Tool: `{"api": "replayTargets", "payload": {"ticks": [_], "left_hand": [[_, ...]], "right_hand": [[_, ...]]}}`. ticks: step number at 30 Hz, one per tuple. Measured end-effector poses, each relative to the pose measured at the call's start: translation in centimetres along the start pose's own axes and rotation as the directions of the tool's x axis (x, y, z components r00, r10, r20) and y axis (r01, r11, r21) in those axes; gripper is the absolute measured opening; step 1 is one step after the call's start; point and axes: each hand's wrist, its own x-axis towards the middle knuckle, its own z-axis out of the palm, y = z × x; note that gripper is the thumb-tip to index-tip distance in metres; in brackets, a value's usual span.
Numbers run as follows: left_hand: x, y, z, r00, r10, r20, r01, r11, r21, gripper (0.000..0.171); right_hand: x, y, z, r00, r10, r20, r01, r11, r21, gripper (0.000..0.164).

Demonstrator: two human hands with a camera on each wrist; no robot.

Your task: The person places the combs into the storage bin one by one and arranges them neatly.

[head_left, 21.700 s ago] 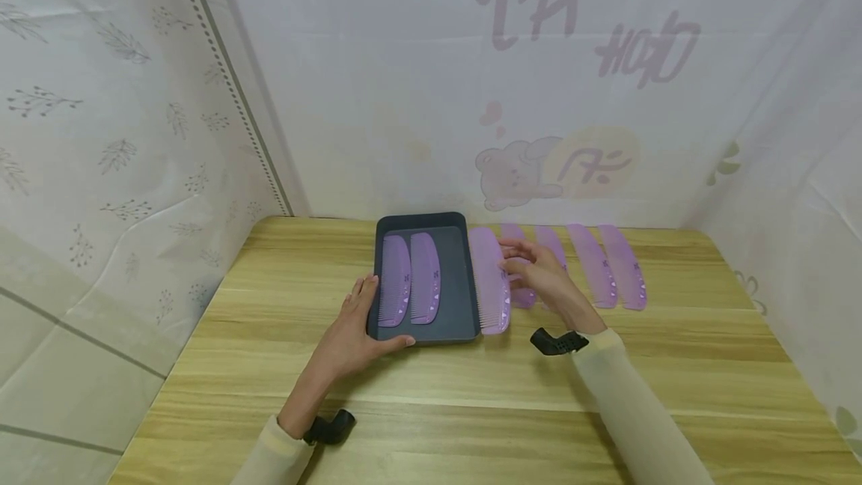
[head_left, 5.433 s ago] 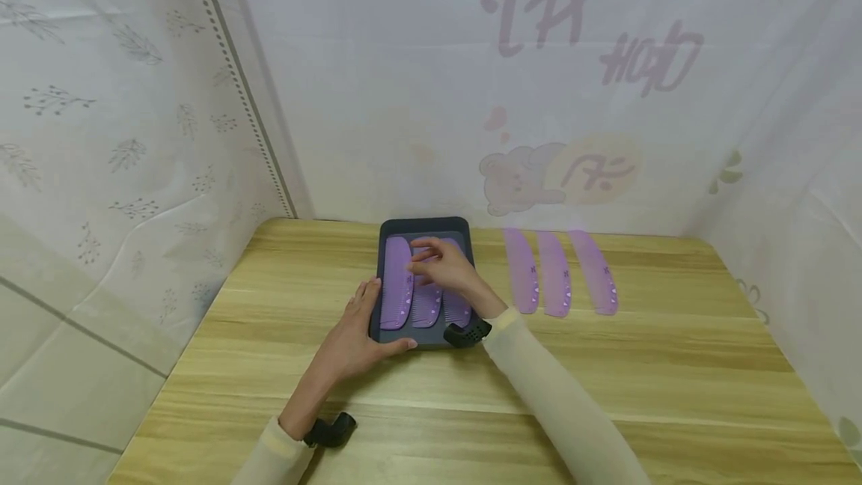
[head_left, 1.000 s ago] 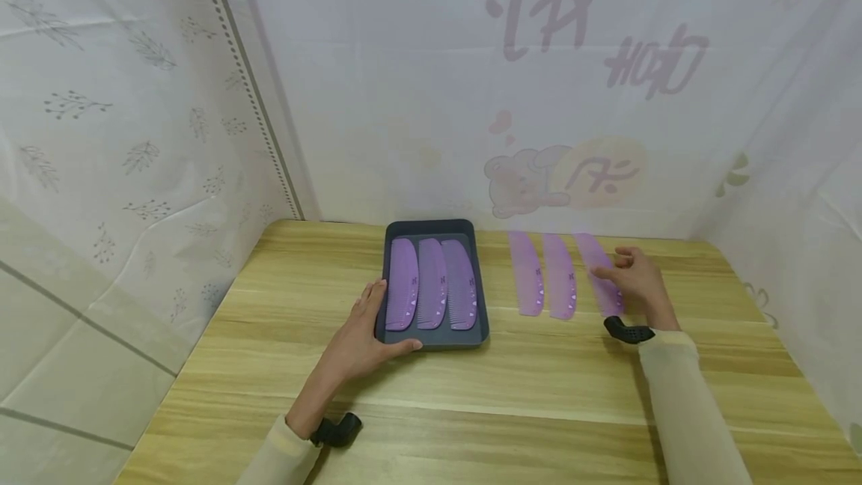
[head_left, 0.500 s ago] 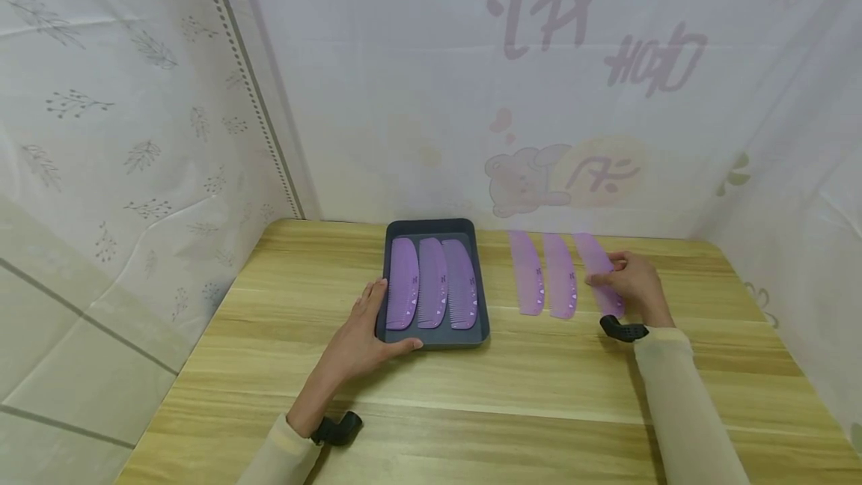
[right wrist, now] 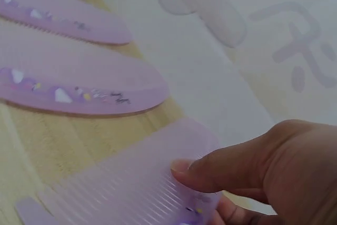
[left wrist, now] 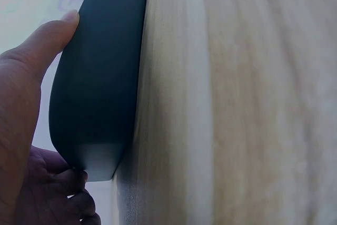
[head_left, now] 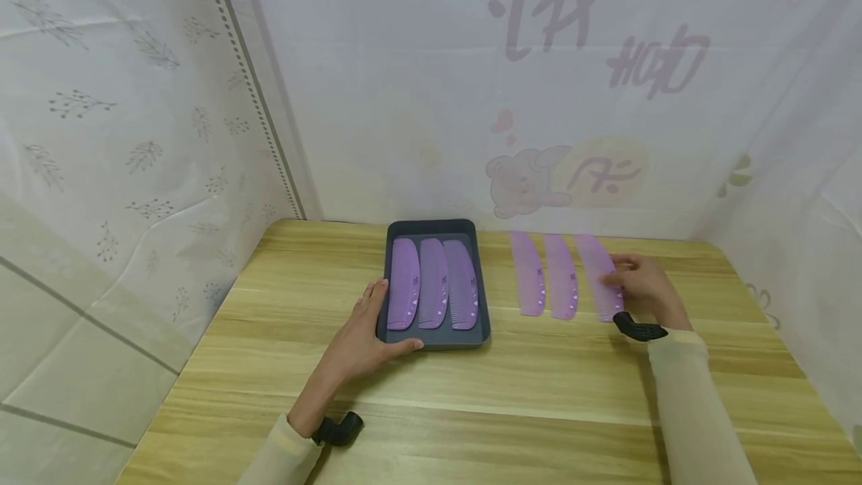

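A dark grey tray (head_left: 438,340) holds three side-by-side lengthwise purple combs, the left (head_left: 402,287), middle (head_left: 433,283) and right (head_left: 462,287) ones. My left hand (head_left: 353,339) grips the tray's near left corner; its thumb lies at the front rim and the fingers along the left side. Right of the tray, three more purple combs stand in a row on the table. My right hand (head_left: 646,287) pinches the rightmost comb (head_left: 595,272) by its curved back. In the right wrist view the thumb presses that comb's (right wrist: 121,177) upper face; the other fingertips are mostly hidden behind it.
Two untouched combs, one nearer the tray (head_left: 528,275) and one beside it (head_left: 561,279), lie between the tray and my right hand. The wooden table (head_left: 471,410) ends at a pale printed cloth (head_left: 404,133) behind.
Since the oldest frame, a third comb position in the tray is filled and fewer combs lie on the table. Lately my right hand has gone from the tray to the rightmost comb and taken hold.
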Motion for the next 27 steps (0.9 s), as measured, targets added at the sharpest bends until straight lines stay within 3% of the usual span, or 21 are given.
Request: {"api": "replayTargets", "payload": {"ticks": [7,18,27], "left_hand": [[0.0,0.2,-0.1,1.0,-0.005,0.005,0.005,1.0,0.006,0.134],[0.0,0.3,-0.1,1.0,-0.007,0.011,0.007,1.0,0.002,0.134],[0.0,0.2,-0.1,1.0,-0.008,0.008,0.008,1.0,0.0,0.134]], "right_hand": [[0.2,0.5,-0.5,1.0,0.001,0.03,-0.003,0.996,0.088,0.059],[-0.8,0.5,-0.6,0.998,-0.007,0.06,-0.003,0.987,0.164,0.063],[-2.0,-0.3,-0.1,0.996,-0.067,0.061,0.048,0.963,0.265,0.07]]}}
